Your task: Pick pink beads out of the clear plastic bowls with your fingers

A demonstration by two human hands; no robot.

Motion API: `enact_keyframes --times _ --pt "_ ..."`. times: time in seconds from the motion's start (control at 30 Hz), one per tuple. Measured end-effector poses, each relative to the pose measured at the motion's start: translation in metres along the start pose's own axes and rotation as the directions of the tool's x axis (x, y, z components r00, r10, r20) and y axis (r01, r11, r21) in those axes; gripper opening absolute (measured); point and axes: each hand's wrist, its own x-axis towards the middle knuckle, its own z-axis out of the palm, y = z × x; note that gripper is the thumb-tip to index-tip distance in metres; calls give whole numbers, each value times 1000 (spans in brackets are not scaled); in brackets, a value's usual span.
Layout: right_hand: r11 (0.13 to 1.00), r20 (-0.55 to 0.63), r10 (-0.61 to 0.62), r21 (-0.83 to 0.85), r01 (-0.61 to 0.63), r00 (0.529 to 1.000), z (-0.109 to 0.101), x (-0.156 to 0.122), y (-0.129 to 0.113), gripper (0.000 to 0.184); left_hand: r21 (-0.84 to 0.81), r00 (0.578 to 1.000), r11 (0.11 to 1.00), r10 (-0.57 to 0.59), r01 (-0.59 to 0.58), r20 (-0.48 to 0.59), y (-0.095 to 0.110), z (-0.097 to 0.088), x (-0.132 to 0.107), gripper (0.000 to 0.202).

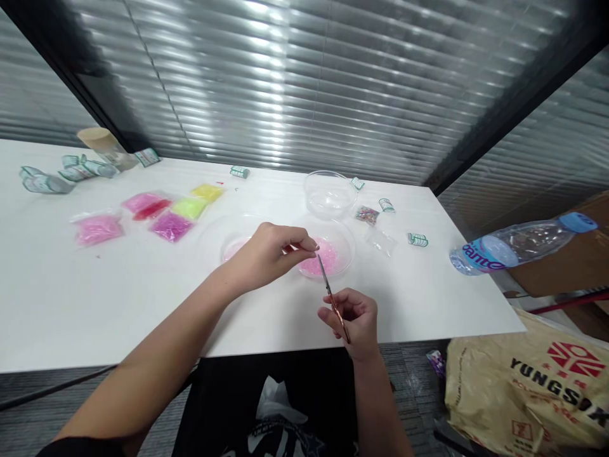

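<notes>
My right hand grips a pair of scissors by the handles, with the blades pointing up and away from me. The tips reach close to my left hand, whose thumb and fingers are pinched together. Whatever sits in that pinch is too small to make out. Below the fingertips, a clear round bowl holds pink bits. Another clear bowl with pink contents is partly hidden behind my left hand.
Bags of pink, purple and yellow-green bits lie at left. Behind stands a clear bowl. A bag of mixed bits, a clear bag and a water bottle are at right. Several small green-and-white packets are scattered around.
</notes>
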Motion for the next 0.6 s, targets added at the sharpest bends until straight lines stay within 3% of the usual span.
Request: enact_keyframes --times 0.6 --pt "1000 12 -28 2 28 1000 -1 0 3 24 -77 999 996 -39 42 38 0 0 0 10"
